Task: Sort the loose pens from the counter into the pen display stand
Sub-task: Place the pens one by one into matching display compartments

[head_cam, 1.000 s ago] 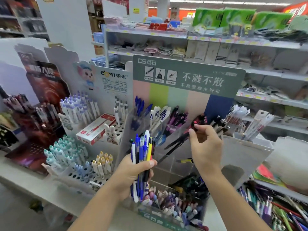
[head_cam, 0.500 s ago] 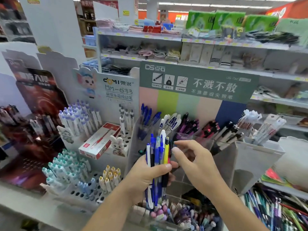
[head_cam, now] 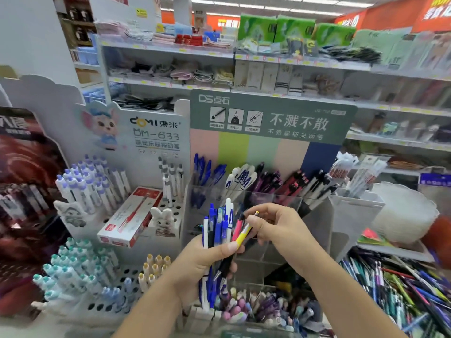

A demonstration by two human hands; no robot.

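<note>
L hand (head_cam: 207,262) wrapped round a bundle of pens (head_cam: 217,230), mostly blue/white, held upright in front of the pen display stand (head_cam: 244,206), prob. so caps show for sorting by colour. R hand (head_cam: 275,228) pinching a yellow pen (head_cam: 242,234) at its top end, thumb + fingertips; pen tilted, lower part still in the bundle, pink pen (head_cam: 237,228) just beside it. Judgement: yellow one is being drawn out for the next slot.

Stand: clear compartments w/ open tops, back row holds blue, white, purple, red, black groups leaning rearward. No yellow group visible, so target slot unclear. Front compartments below the hands look partly free. Room above the rims is open; approach from the front/top unobstructed. More loose pens (head_cam: 400,289) heaped on the counter at R, near the stand's side wall.
</note>
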